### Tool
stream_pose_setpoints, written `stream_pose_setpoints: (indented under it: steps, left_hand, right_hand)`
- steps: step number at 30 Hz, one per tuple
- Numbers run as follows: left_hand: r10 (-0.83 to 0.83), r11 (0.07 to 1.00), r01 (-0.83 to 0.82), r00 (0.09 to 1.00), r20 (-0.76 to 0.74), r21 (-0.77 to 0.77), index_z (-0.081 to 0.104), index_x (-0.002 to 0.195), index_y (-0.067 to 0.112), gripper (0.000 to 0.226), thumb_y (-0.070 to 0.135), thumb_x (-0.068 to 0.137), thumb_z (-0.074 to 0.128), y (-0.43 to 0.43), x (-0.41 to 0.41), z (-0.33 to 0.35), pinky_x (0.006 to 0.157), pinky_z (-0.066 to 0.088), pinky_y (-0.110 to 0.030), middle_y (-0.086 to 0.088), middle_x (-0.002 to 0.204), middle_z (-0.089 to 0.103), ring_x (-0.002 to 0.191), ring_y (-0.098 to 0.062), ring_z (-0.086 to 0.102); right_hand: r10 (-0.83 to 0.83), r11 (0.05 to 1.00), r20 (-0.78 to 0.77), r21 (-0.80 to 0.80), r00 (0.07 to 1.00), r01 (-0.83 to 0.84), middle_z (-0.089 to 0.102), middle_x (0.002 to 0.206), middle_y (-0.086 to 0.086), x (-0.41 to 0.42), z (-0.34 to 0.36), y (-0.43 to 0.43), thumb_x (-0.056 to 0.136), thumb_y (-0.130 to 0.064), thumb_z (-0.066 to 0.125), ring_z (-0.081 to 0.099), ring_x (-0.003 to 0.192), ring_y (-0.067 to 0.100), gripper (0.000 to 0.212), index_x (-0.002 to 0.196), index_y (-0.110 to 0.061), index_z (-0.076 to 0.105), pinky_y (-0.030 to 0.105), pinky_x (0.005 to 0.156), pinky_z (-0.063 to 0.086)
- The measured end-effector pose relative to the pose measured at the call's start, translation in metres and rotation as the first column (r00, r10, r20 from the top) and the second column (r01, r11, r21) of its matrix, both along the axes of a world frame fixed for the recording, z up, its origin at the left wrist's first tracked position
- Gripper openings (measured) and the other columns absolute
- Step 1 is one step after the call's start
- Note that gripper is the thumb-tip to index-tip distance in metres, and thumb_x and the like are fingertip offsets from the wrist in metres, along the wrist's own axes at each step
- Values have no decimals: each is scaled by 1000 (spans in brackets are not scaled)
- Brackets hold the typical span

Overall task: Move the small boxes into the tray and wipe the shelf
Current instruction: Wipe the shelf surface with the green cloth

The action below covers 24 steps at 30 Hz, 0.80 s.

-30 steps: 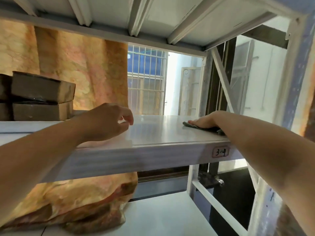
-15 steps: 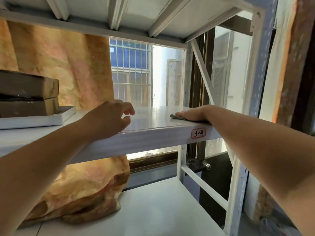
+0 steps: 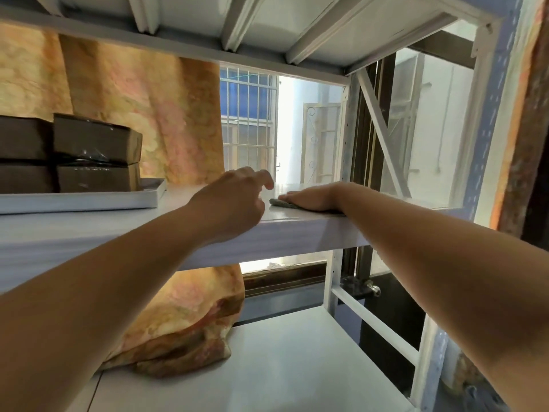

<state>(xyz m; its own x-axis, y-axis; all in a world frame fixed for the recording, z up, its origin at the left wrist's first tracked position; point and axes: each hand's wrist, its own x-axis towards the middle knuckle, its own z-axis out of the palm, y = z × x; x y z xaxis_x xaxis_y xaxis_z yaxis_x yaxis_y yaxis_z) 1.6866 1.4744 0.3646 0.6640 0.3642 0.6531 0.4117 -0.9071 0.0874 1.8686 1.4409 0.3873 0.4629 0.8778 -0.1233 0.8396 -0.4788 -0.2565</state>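
Observation:
Several dark brown boxes [image 3: 95, 153] are stacked in a white tray [image 3: 89, 199] at the left of the white shelf [image 3: 297, 233]. My right hand [image 3: 312, 197] lies flat on a small grey cloth [image 3: 280, 203], pressing it onto the shelf near the middle right. My left hand [image 3: 234, 200] hovers just left of the cloth at the shelf's front edge, fingers loosely curled and holding nothing. Most of the cloth is hidden under my right hand.
An orange patterned curtain [image 3: 142, 108] hangs behind the shelf and bunches on the lower shelf [image 3: 282, 367]. A barred window [image 3: 249, 123] is behind. White uprights and a diagonal brace [image 3: 383, 135] stand at the right; the upper shelf [image 3: 237, 31] is close overhead.
My right hand has slid the cloth leftward along the shelf, closer to my left hand. The view shifted, and the tray with boxes now shows more fully at the left.

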Motion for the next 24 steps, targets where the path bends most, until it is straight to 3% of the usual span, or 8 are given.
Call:
stream_pose_setpoints:
  steps: [2, 4, 10, 19, 22, 24]
  left_hand:
    - [1, 1000, -1, 1000, 18, -16, 52, 122, 25, 32, 13, 93, 46, 4, -4, 2, 83, 40, -24, -1, 127, 56, 110, -18, 54]
    - [8, 1000, -7, 999, 41, -26, 54, 121, 24, 33, 10, 92, 46, 8, -11, 4, 84, 40, -23, -1, 127, 56, 111, -18, 54]
    - [90, 994, -86, 994, 64, -62, 57, 118, 19, 35, 3, 90, 45, 28, -36, 14, 83, 37, -24, -5, 127, 55, 113, -19, 51]
    - [159, 986, -153, 982, 104, -58, 62, 110, 18, 33, 2, 89, 42, 35, -43, 27, 82, 32, -22, -6, 125, 54, 111, -19, 52]
    - [163, 986, -161, 983, 85, -34, 65, 105, 17, 30, 4, 90, 43, 34, -37, 30, 82, 31, -21, -6, 125, 54, 113, -20, 52]
    - [169, 985, -167, 983, 71, -38, 66, 103, 17, 29, 4, 90, 44, 35, -32, 31, 82, 31, -22, -6, 126, 54, 114, -20, 51]
  right_hand:
    - [31, 999, -16, 10, 999, -31, 50, 135, 6, -17, 0, 10, 91, -68, 21, 54, 112, 21, 69, 143, -27, 38, 38, 100, 34]
    - [75, 997, -24, 17, 997, -75, 51, 134, 5, -32, 0, 19, 94, -64, 21, 54, 111, 20, 65, 142, -24, 40, 34, 96, 33]
    - [225, 974, 5, -6, 974, -225, 42, 147, 3, -77, -2, 45, 95, -60, 18, 45, 129, 20, 65, 147, -23, 32, 41, 112, 27]
    - [424, 905, -31, 53, 905, -422, 48, 134, 8, -124, -3, 48, 100, -45, 28, 46, 117, 17, 52, 139, -13, 40, 34, 110, 29]
    - [456, 890, -36, 53, 889, -454, 43, 134, 9, -127, 0, 39, 104, -34, 25, 40, 111, 12, 46, 143, -10, 29, 10, 88, 26]
    - [485, 870, 63, 62, 872, -489, 32, 147, 10, -129, 0, 31, 105, -28, 23, 34, 127, 16, 46, 147, -8, 21, 6, 77, 31]
